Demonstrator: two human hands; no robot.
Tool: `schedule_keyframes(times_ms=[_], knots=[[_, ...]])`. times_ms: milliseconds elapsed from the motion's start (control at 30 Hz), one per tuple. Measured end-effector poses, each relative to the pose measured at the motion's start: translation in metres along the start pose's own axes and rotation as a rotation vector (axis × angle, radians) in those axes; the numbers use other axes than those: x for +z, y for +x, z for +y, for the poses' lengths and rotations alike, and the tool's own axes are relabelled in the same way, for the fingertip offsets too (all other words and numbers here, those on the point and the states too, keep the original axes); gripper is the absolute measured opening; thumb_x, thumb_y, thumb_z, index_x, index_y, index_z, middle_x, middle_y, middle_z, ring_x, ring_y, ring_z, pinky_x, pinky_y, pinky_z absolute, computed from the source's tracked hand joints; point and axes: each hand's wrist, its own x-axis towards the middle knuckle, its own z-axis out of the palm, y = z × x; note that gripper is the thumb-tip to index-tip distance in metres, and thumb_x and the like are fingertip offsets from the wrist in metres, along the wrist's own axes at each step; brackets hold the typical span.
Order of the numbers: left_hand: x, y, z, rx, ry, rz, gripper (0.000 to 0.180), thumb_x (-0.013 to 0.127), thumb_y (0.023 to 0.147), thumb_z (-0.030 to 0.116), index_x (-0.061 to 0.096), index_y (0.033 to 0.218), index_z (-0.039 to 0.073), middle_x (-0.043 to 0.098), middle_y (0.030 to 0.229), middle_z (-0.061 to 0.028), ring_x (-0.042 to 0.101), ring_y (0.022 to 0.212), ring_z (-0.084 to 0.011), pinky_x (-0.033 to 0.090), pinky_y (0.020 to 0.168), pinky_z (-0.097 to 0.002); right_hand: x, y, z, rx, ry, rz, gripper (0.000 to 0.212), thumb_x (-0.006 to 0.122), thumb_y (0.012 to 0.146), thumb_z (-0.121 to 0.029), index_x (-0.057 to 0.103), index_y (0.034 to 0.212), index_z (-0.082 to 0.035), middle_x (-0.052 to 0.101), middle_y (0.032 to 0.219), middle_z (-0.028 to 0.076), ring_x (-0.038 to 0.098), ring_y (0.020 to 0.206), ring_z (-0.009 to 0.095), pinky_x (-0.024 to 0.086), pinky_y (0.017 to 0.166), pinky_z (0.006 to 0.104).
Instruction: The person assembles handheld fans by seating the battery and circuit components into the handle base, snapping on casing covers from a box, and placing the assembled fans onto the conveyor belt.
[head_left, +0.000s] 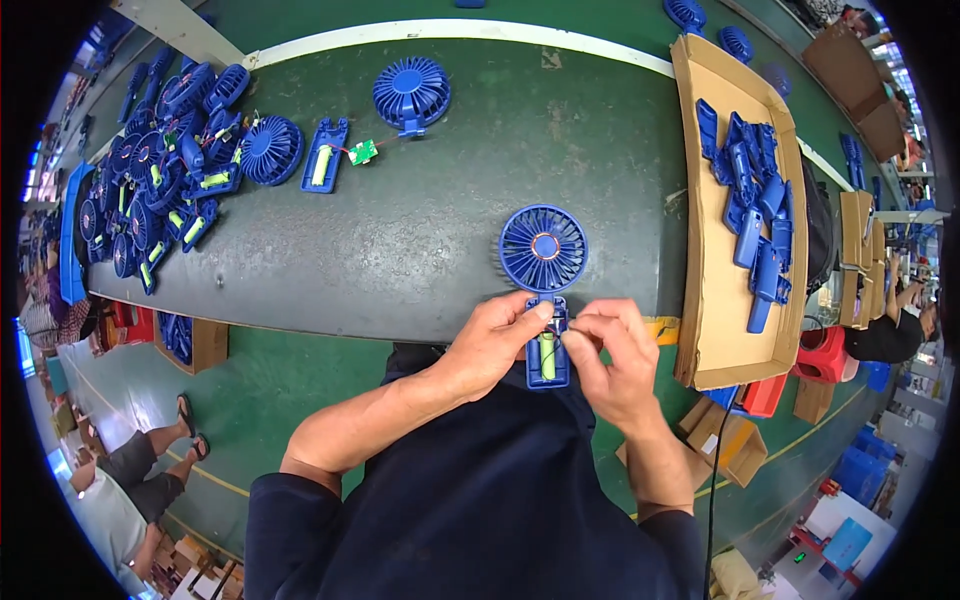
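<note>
A blue handheld fan (543, 248) lies with its round head on the table's near edge and its opened handle (546, 382) toward my body. Inside the handle sits a light green battery cell (547, 358), with thin wires near it. My left hand (492, 345) grips the handle from the left, thumb pressed near its top. On the other side my right hand (617, 362) is closed in a pinch at the handle's right edge; whatever its fingertips hold is too small to make out.
On the green table (400, 250) lie a heap of blue fans (150, 170) at left, a fan head (411, 92), a handle shell with battery (324, 157) and a green circuit board (363, 152) wired to them. At right stands a cardboard tray (735, 365) of blue handle covers (765, 205).
</note>
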Motion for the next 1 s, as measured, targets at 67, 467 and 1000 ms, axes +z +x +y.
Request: schedule_keyframes(times_ms=[67,467,1000], knots=[[0.003,-0.001,-0.001,0.041,-0.062,0.011,0.028,0.055,0.108,0.030,0.062,0.117,0.004,0.066,0.108,-0.0028,0.063,0.099,-0.0087,0.055,0.086,-0.0294,0.010,-0.006,-0.006,0.012,-0.048,0.044,0.020,0.082,0.081,-0.004,0.068,0.095,0.000,0.062,0.095,0.011,0.064,0.070,0.021,0.053,0.060,0.0318],[0.005,-0.007,-0.010,0.170,0.015,-0.052,0.037,0.050,0.110,0.024,0.054,0.136,-0.001,0.065,0.126,-0.0123,0.064,0.113,-0.0172,0.054,0.095,-0.0329,0.028,-0.021,-0.006,0.178,0.100,0.196,0.018,0.083,0.081,0.000,0.070,0.094,-0.001,0.061,0.085,0.006,0.054,0.060,0.010,0.045,0.052,0.0279],[0.007,-0.003,0.017,-0.060,-0.040,-0.093,0.027,0.052,0.109,0.028,0.061,0.117,0.004,0.064,0.101,0.0002,0.062,0.093,-0.0051,0.056,0.080,-0.0273,-0.015,0.016,0.001,-0.097,-0.179,-0.165,0.012,0.077,0.084,-0.005,0.072,0.094,-0.001,0.065,0.088,0.011,0.068,0.070,0.029,0.056,0.060,0.0382]])
